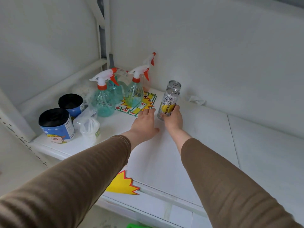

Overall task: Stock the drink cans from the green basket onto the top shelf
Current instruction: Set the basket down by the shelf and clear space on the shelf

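My right hand (174, 118) grips a slim white and yellow drink can (168, 102) near its base; the can stands upright on the white top shelf (205, 134). Directly behind it, against the back wall, stands a second drink can (174, 84), with little more than its silver top showing. My left hand (144, 124) lies flat on the shelf just left of the held can, fingers straight and holding nothing. At the bottom edge of the view, below the shelf, a sliver of the green basket (136, 225) shows.
Green spray bottles (103, 99) (134, 94) with white and orange triggers stand left of the cans on a yellow printed sheet (146, 102). Two blue rolls of black bags (56, 125) (71, 103) and a plastic-wrapped bundle (89, 127) fill the shelf's left end. A yellow starburst tag (121, 185) hangs at the front edge.
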`<state>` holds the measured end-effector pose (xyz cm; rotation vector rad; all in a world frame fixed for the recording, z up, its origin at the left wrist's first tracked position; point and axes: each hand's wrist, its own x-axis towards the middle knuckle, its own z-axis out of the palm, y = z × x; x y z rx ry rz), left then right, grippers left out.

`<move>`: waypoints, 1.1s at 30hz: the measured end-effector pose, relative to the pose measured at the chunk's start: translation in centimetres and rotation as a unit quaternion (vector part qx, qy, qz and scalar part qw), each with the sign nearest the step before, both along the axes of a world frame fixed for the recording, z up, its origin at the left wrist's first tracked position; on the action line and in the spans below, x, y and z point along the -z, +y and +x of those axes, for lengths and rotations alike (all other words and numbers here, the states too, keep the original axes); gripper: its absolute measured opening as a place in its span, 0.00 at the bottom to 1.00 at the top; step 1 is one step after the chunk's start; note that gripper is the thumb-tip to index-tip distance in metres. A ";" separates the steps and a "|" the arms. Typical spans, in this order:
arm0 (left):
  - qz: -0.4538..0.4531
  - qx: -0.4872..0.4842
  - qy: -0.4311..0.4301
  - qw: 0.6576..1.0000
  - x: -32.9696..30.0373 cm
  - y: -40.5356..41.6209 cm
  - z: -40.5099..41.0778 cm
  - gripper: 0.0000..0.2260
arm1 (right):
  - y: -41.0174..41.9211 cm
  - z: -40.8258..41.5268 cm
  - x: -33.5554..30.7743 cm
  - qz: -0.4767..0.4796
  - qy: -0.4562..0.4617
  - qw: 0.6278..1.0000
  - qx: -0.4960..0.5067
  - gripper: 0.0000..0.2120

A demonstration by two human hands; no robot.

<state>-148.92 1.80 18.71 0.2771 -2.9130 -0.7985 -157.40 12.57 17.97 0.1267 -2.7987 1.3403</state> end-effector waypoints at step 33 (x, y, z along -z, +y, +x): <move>-0.085 -0.055 0.089 0.991 13.9 14.9 33.9 0.35 | 20.0 31.9 11.5 0.192 0.264 0.891 -0.317 0.32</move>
